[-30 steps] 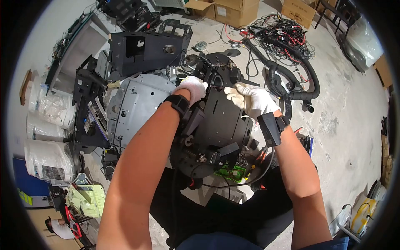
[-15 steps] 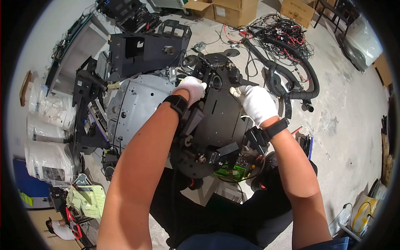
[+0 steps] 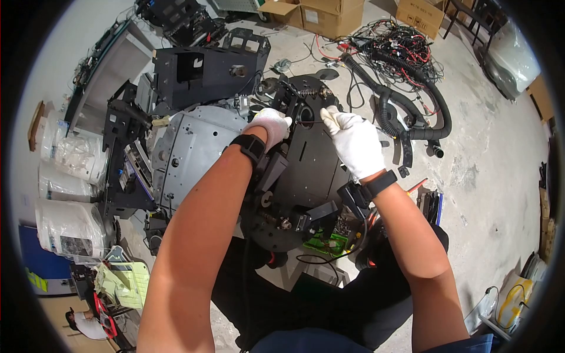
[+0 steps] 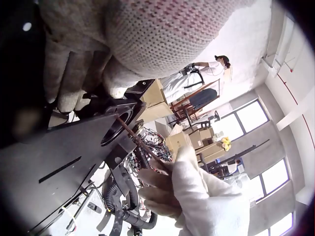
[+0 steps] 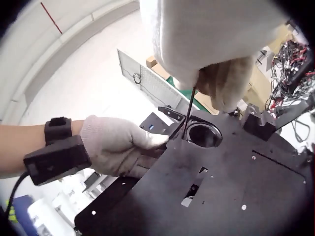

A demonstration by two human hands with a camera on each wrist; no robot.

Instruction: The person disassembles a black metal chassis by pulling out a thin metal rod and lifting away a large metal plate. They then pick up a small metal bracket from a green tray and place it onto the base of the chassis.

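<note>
My gloved right hand (image 3: 356,141) pinches a thin dark rod (image 5: 190,108) between thumb and fingers. In the right wrist view the rod slants down, its far end right beside a round ring-lined hole (image 5: 219,138) in a black metal plate (image 3: 309,167). The gloved left hand (image 3: 272,126) grips the plate's left edge near that hole. Its thumb lies along a black bracket there, and its other fingers are partly hidden behind the edge. The left wrist view shows the rod (image 4: 142,143) running from the right hand across to the hole's rim.
A grey metal plate (image 3: 203,141) lies left of the black assembly. Black corrugated hoses (image 3: 438,106) and a heap of tangled cables (image 3: 406,50) are at right on the floor. A green tray (image 3: 325,246) of small parts sits near my knees. Cardboard boxes (image 3: 332,17) stand at the back.
My right hand has turned over and moved left and up toward the round hole, its fingers closing together, and the thin rod now shows between the hands. The left hand stays nearly still.
</note>
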